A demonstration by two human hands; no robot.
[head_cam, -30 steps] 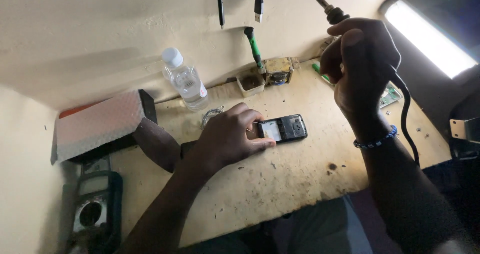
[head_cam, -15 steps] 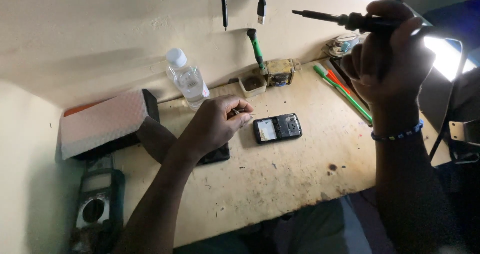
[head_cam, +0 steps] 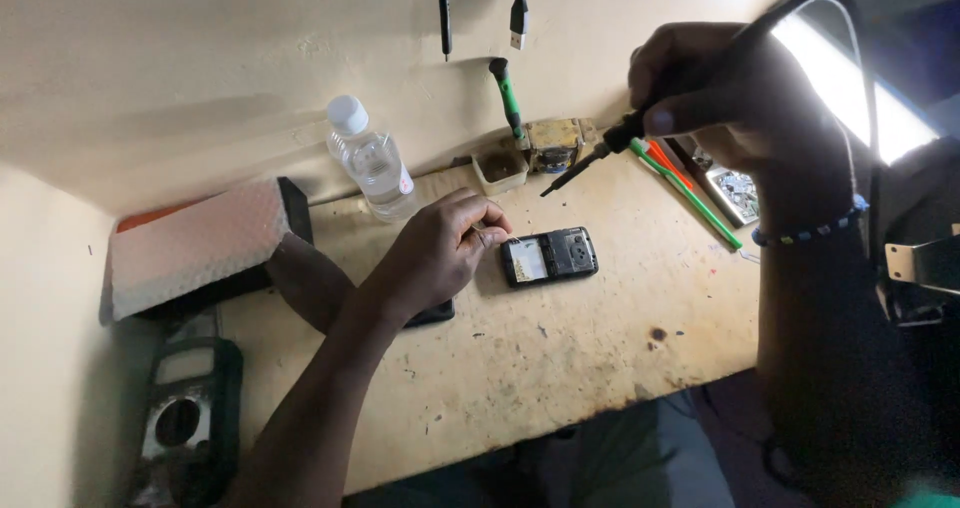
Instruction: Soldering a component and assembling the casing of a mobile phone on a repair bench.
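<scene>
Right hand holds soldering iron, tip seemingly down-left.

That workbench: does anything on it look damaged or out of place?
Yes. The small phone lies opened up, its insides showing. The bench top is stained, with a dark burn-like spot. The water bottle stands upright; nothing is spilled.

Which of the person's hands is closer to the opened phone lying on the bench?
The left hand: its fingers pinch something small just left of the opened phone. The right hand is raised well above and right, holding the soldering iron.
</scene>
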